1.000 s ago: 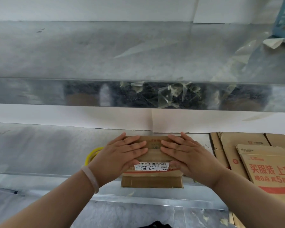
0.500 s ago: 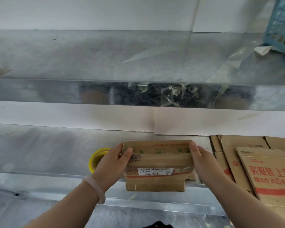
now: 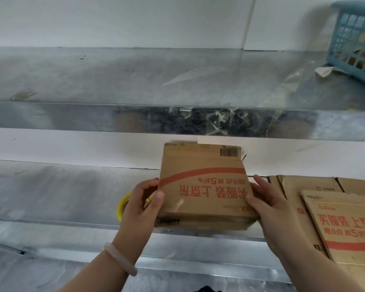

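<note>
A small brown cardboard box (image 3: 204,186) with red print and a red curved stripe is held up above the front edge of the lower metal shelf (image 3: 51,192), its printed face tilted toward me and the text upside down. My left hand (image 3: 141,203) grips its left edge, thumb on the printed face. My right hand (image 3: 268,203) grips its right edge, thumb on the face and fingers behind. A barcode sits at the box's top right.
A yellow tape roll (image 3: 122,205) lies on the shelf behind my left hand. Flattened cardboard boxes (image 3: 341,224) are stacked at the right. The upper metal shelf (image 3: 135,81) carries tape scraps and a blue plastic basket (image 3: 356,45) at the far right.
Both hands went from pressing flat on top of the box to gripping its sides. The box was lifted off the shelf and tipped up, showing its printed face.
</note>
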The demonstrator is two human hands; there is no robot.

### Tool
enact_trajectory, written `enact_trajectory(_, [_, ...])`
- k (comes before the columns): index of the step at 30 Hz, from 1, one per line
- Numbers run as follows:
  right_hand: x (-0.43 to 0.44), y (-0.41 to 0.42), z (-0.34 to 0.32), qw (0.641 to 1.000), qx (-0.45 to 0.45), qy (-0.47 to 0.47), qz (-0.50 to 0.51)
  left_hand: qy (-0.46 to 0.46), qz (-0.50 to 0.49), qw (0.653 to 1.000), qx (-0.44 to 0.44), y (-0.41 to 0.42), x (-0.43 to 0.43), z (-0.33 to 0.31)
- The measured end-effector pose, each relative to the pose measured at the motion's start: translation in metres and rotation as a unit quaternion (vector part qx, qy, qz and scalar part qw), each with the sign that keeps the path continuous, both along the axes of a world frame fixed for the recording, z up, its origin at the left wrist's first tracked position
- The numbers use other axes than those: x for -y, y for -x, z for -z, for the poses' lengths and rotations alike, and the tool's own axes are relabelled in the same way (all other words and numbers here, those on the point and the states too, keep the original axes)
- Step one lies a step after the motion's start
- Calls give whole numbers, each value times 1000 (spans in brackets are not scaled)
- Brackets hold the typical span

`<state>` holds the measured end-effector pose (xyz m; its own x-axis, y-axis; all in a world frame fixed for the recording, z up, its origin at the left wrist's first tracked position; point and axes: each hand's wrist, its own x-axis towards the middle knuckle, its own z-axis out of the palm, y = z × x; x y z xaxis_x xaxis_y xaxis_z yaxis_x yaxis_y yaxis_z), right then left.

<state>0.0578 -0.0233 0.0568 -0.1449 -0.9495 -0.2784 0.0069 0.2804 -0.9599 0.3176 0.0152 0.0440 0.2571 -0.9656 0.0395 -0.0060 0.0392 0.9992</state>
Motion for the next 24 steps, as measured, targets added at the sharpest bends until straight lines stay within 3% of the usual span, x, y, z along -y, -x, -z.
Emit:
enact_trajectory(4, [2, 1, 19, 995, -83, 16, -49, -114, 18, 992, -43, 4, 20, 6])
enact_trajectory(7, [6, 2, 19, 986, -137, 43, -86, -122, 48, 991, 29, 1, 28, 9])
enact_trajectory(10, [10, 4, 18, 982, -143, 85, -91, -69, 46, 991, 108, -3, 28, 9])
enact_trajectory(14, [9, 8, 25, 994, -70, 70, -48, -38, 27, 999, -17, -6, 17, 13])
enact_trajectory(17, [7, 9, 25, 996, -66, 22, -55, -92, -40, 993, -55, -5, 17, 10])
enact_trajectory(20, [16, 10, 14, 989, -117, -9, -94, -156, -47, 987, -4, -9, 29, -1])
enact_trajectory(24, [32, 13, 4, 963, -237, -18, -125, -228, 34, 964, 134, -14, 50, -23])
